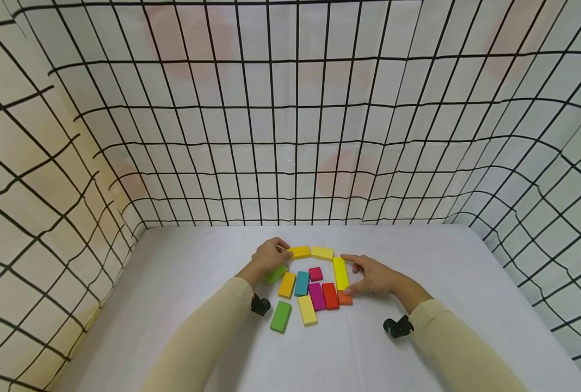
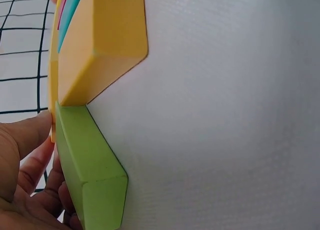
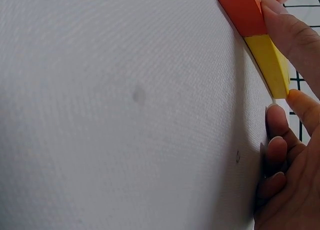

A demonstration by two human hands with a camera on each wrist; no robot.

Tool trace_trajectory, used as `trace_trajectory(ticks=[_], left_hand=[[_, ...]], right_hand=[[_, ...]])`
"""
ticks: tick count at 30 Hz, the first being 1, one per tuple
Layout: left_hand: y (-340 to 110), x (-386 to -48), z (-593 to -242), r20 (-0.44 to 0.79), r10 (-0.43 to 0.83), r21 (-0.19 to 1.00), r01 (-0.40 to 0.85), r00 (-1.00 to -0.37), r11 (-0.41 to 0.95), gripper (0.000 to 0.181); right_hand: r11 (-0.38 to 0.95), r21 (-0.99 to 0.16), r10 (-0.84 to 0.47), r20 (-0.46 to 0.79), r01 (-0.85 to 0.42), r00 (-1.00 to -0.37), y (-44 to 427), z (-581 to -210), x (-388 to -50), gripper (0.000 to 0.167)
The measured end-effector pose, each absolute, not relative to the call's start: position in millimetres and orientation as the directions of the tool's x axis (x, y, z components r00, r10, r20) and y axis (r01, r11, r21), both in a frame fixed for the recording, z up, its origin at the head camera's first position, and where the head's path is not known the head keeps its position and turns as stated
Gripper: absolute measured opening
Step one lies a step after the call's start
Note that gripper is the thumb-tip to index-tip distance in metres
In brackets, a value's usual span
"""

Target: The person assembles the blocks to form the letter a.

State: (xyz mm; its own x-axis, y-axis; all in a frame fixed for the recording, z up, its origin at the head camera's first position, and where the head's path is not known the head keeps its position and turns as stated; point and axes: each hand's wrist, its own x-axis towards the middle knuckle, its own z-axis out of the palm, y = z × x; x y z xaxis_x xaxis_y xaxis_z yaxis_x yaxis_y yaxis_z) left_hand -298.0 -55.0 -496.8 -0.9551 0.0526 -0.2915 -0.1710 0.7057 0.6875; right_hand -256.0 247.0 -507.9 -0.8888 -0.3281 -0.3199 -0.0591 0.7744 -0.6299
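My left hand [image 1: 269, 256] pinches the left end of an amber block [image 1: 300, 252], beside a light green block [image 1: 274, 274]. In the left wrist view, the thumb and fingers [image 2: 35, 155] meet the amber block's end behind the light green block [image 2: 95, 155]. The right hand [image 1: 376, 275] spans a long yellow block [image 1: 341, 273]: its index finger touches the far end and its thumb rests on the adjoining orange block [image 1: 345, 298]. The right wrist view shows this thumb over the orange block [image 3: 242, 12] and the index fingertip at the yellow block's end [image 3: 270, 65]; the other fingers are curled.
A pale yellow block [image 1: 322, 253] lies between the amber and long yellow ones. Several coloured blocks lie inside and below this arc, including a teal block [image 1: 302, 283], a red block [image 1: 331, 296] and a green block [image 1: 280, 317]. Black wire grid [image 1: 295, 141] surrounds the white table [image 1: 173, 261].
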Motion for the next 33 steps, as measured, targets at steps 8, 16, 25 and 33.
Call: trace_trajectory(ticks=[8, 16, 25, 33], left_hand=[[-55.7, -299.1, -501.4, -0.258, 0.082, 0.689, -0.124, -0.963, 0.714, 0.024], [-57.5, -296.5, -498.6, -0.261, 0.078, 0.706, -0.135, -0.962, 0.696, 0.028], [-59.2, -293.6, -494.1, -0.276, 0.081, 0.736, -0.156, -0.958, 0.659, 0.03], [-62.1, -290.3, -491.8, -0.266, 0.107, 0.75, -0.136, -0.958, 0.647, 0.03]], right_hand=[[0.779, -0.624, -0.329, -0.318, -0.066, -0.889, 246.3, -505.3, -253.0, 0.099], [0.786, -0.615, -0.325, -0.326, -0.061, -0.888, 245.2, -504.6, -252.5, 0.099], [0.786, -0.616, -0.326, -0.329, -0.061, -0.886, 245.0, -503.4, -254.3, 0.1], [0.783, -0.617, -0.334, -0.322, -0.071, -0.886, 245.4, -505.5, -254.5, 0.099]])
